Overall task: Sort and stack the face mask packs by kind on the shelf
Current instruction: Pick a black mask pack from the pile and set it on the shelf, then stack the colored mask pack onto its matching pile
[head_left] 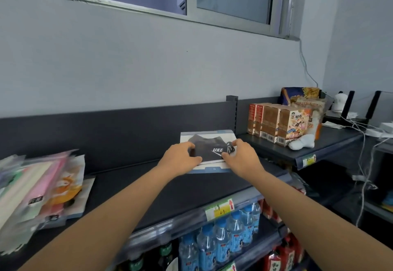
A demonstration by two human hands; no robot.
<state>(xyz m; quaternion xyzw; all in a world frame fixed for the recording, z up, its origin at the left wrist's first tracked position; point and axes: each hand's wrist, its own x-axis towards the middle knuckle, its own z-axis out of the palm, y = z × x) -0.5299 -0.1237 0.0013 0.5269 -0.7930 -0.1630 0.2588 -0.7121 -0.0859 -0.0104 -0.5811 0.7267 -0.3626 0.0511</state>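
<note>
So, far left of the upright post [231,100] at the back of the shelf [131,190], there's a messy pile of mask packs [40,187], pink, white and orange ones, fanned out and hanging over the front edge a bit.

Closer to the post, just in front of it and a touch left, is the black mask pack [209,143]. It's a clear-and-white sleeve with a black mask inside that reads "UKE", lying flat on the shelf top. There might be a second pack under it since a blue tab sticks out on the near side, but I can't tell for sure.

Both hands are on it. The left hand [180,160] has its fingers bent down over the pack's left end, with the thumb stretched along the near edge. The right hand [242,156] grips the right end, fingers curled on top and close together.

Below and in front of the post, the next shelf down has blue-capped water bottles [221,241] behind a yellow-green price tag [220,209].

Right of the post, on the neighbouring shelf, a row of brown drink cartons [276,122] stands upright, with snack bags [302,94] behind them. Further right there's a router with cables [348,109].
</note>
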